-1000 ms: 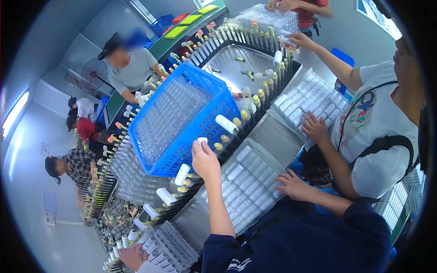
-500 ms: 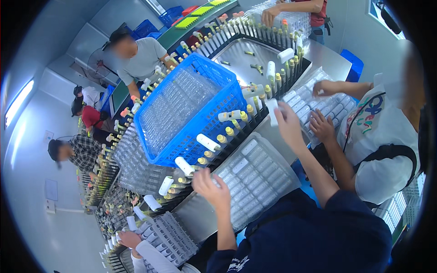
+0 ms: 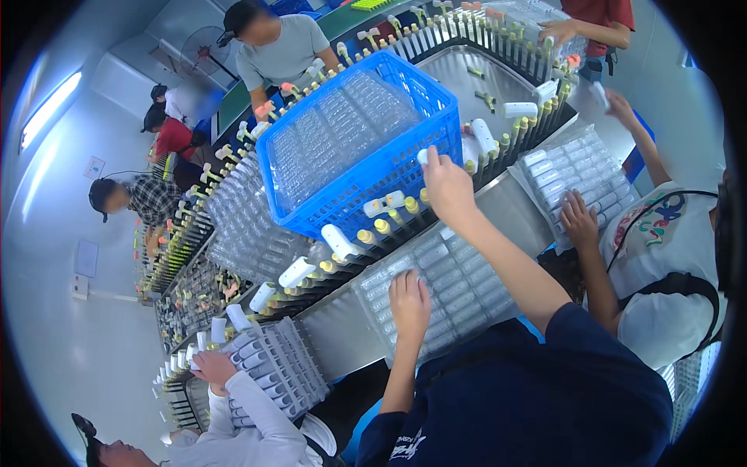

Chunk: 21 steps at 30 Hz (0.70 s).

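My left hand is over the clear plastic tray, fingers bent down among its pockets; what they grip is hidden. Several white plastic shells lie in this tray. Beyond it, my right hand pinches a white plastic shell, mostly covered by my fingers, in front of the blue basket. Below that hand runs a black rack of yellow-tipped pegs. White shells sit on some pegs, among them one white shell left of my right hand.
Clear trays fill the blue basket. At right, a co-worker's hand rests on another tray of white shells. A co-worker at lower left reaches over a grey tray. Bare metal table shows between trays. More people stand across the bench.
My right hand has moved left with the white shell to the basket's front. My left hand has left the rack's edge and come down over the tray. The view has shifted.
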Tool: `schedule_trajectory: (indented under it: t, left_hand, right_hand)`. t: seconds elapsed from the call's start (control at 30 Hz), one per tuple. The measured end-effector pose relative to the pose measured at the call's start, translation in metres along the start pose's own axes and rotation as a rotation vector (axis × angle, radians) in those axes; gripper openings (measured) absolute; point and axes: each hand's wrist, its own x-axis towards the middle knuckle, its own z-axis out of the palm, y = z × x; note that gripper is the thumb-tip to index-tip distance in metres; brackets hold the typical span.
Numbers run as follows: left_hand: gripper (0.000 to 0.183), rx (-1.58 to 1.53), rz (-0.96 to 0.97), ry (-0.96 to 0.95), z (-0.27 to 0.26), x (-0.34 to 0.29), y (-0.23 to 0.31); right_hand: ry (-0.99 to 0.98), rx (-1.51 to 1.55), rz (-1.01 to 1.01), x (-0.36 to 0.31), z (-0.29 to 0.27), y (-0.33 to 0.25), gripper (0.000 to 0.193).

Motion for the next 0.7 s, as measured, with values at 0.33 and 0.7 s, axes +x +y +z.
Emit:
schedule_trajectory:
  t: [0.33,0.7]
  left_hand:
    - [0.030,0.021,-0.025,-0.314,0.063,0.049,-0.006]
    - [0.040,0.096,0.130,-0.313,0.065,0.039,-0.019]
  right_hand:
    - [-0.119,0.289,-0.379,-0.103,0.009,0.054,0.052]
    - [-0.649,-0.158,-0.327,-0.102,0.062,0.130,0.036]
